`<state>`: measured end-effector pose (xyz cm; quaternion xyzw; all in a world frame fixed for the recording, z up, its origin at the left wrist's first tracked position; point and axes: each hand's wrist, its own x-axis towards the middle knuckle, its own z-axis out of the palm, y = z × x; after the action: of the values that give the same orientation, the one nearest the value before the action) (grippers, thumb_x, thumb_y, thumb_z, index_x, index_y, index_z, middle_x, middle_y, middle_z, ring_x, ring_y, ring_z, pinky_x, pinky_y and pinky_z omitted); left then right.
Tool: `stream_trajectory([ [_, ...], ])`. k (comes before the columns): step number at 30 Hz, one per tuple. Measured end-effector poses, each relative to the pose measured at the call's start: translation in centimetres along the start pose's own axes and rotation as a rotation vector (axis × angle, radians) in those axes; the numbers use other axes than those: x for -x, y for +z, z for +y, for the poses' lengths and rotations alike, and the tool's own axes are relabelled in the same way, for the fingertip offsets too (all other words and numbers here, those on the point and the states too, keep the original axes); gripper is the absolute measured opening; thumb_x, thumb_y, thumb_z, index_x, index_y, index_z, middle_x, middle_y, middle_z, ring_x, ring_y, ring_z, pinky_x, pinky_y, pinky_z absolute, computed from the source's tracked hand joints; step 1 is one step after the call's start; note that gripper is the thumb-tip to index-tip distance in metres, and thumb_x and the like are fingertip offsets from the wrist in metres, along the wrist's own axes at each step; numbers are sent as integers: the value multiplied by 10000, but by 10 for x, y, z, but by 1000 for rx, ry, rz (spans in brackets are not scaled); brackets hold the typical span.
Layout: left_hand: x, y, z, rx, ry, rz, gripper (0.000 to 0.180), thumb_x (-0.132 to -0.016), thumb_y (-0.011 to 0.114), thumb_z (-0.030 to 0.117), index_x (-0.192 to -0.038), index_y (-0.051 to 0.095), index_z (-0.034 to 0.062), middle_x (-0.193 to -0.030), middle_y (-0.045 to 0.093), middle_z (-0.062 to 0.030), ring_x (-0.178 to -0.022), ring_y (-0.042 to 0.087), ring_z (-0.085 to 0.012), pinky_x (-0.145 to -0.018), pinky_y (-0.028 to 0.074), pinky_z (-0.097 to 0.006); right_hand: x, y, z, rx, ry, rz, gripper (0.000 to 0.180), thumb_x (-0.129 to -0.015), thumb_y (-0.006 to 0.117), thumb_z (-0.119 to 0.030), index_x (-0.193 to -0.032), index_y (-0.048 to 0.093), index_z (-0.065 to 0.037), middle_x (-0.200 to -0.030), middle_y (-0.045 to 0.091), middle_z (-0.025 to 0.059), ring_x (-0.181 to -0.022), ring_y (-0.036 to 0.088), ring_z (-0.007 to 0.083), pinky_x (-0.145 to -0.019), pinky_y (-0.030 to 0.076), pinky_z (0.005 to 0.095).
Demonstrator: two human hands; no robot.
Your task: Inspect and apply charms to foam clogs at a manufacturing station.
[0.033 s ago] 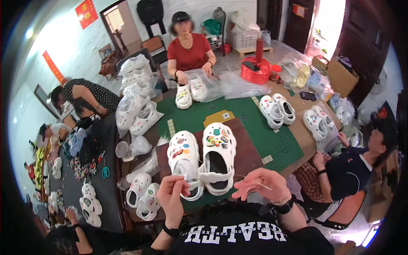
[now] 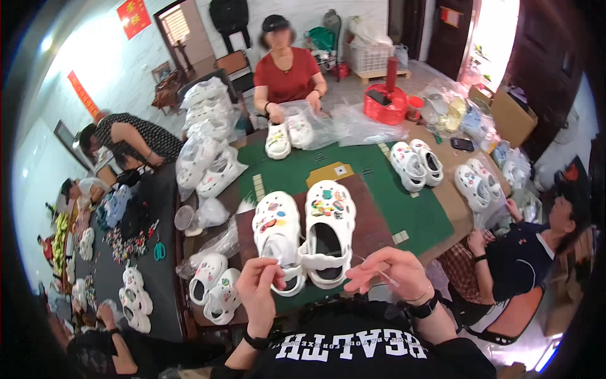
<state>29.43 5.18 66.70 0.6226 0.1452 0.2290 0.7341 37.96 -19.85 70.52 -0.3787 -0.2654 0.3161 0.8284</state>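
A pair of white clogs with colourful charms lies before me, toes pointing away: the left clog [image 2: 276, 221] has clear plastic in its opening, and the right clog [image 2: 329, 205] shows a dark inside. My left hand [image 2: 260, 284] is closed in a pinch beside the left clog's heel strap; what its fingertips hold, if anything, is too small to make out. To the right of the clogs, my right hand [image 2: 394, 275] has a thin whitish strip [image 2: 389, 278] between its fingers. Both clogs rest on a dark reddish-brown board [image 2: 372, 221].
Another charmed pair [image 2: 221, 297] sits by my left forearm. Across the green mat [image 2: 416, 218], a person in red handles bagged clogs [image 2: 300, 131]. More clogs [image 2: 413, 165] stand right, near a seated person in dark blue. Bagged clogs [image 2: 208, 126] are piled at left.
The whole view has shifted slightly, so the table and people appear a little further right. My hands keep nearly the same pose; the strip in my right hand slants more steeply.
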Motion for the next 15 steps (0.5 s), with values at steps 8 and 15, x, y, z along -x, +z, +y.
stream_trajectory([
  [8, 10, -2, -3, 172, -14, -51, 67, -951, 557, 21, -1000, 528, -14, -797, 657, -119, -638, 589, -127, -601, 472, -234, -47, 28, 44, 1178, -422, 86, 118, -781, 730, -39, -892, 709, -75, -819, 600, 49, -557, 577, 159, -514, 463, 272],
  [15, 18, -10, 0, 195, -27, -42, 76, -950, 573, 34, -1003, 534, -4, -810, 658, -113, -650, 596, -122, -603, 475, -233, -57, 43, 55, 1337, -476, 74, 123, -764, 738, -44, -871, 683, -70, -786, 615, 49, -596, 611, 169, -522, 483, 285],
])
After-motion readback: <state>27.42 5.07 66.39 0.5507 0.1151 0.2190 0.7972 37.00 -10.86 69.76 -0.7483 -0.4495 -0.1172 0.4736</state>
